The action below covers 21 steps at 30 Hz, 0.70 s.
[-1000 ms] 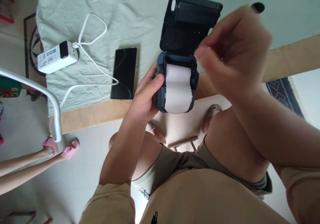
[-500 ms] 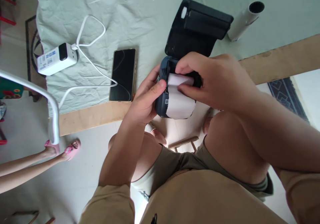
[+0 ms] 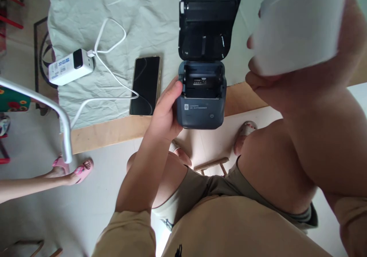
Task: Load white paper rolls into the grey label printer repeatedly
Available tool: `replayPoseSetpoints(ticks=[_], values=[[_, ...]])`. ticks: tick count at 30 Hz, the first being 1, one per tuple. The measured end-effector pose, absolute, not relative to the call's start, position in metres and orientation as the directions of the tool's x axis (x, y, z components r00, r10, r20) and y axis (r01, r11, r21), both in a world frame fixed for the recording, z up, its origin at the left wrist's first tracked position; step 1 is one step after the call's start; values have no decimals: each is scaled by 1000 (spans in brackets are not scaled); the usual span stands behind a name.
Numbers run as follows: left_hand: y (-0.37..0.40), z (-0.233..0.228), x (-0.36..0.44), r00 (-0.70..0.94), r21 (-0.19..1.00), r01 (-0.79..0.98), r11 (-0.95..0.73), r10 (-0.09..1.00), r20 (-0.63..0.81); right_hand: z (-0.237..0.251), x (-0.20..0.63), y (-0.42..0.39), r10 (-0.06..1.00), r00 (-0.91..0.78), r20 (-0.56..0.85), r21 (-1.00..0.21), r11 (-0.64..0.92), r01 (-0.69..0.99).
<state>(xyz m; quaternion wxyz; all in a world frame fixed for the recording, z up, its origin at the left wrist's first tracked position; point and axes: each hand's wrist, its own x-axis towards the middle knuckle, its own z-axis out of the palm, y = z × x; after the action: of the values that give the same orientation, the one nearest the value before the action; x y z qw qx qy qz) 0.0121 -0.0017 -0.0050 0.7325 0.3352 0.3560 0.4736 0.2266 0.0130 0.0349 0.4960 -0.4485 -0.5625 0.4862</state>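
Paper roll (image 3: 298, 28) is out now: half a second ago your right hand (image 3: 304, 77) was pinching it inside the printer (image 3: 200, 96), now it's lifted up and to the right, close to the camera, blurred, fingers wrapped around the roll. Bay behind the printer's front panel is bare, lid (image 3: 208, 26) tipped back open above it. Your left hand (image 3: 164, 112) has stayed put, clamped on the printer's left side, thumb on the front edge, other fingers hidden behind the body. Printer sits at the near edge of the table (image 3: 114, 129), partly overhanging your knees, so keep that left grip firm and don't let it tip toward you. My read: hold the roll by its ends, not squeezed on the paper face, so it doesn't unwind or crease. Can't tell from the blur which way the loose end points; check that before it goes anywhere. Keep your right wrist clear of the open lid, since the hinge looks easy to knock. Just left of your left fingers lies a phone (image 3: 145, 85) with a white cable (image 3: 109, 50) running to a charger brick (image 3: 70, 67) on the cloth (image 3: 143, 12); don't snag it. Another person's feet in pink sandals (image 3: 73, 169) are off to the left, well apart.
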Motion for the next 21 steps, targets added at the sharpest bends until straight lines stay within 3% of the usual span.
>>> replayPoseSetpoints(ticks=[2,4,9,12,14,18,21], values=[[-1,-6,12,293,825,-465,321,935,-199,36,224,18,991,17,-132,-965,-125,-229],[-1,-6,12,284,824,-476,308,940,-188,36,218,21,952,153,-264,-904,-188,-384],[-1,-7,11,288,832,-456,317,937,-199,28,206,21,947,287,-143,-945,-44,-325],[-1,-8,11,285,842,-437,316,937,-203,21,210,21,967,252,-26,-990,10,-142],[-1,-8,11,283,845,-439,306,939,-194,17,215,21,972,225,73,-993,51,104],[-1,-8,12,287,842,-448,299,941,-181,11,225,22,945,157,288,-802,148,578],[-1,-7,12,284,843,-450,294,942,-178,10,229,23,926,86,367,-660,194,726]])
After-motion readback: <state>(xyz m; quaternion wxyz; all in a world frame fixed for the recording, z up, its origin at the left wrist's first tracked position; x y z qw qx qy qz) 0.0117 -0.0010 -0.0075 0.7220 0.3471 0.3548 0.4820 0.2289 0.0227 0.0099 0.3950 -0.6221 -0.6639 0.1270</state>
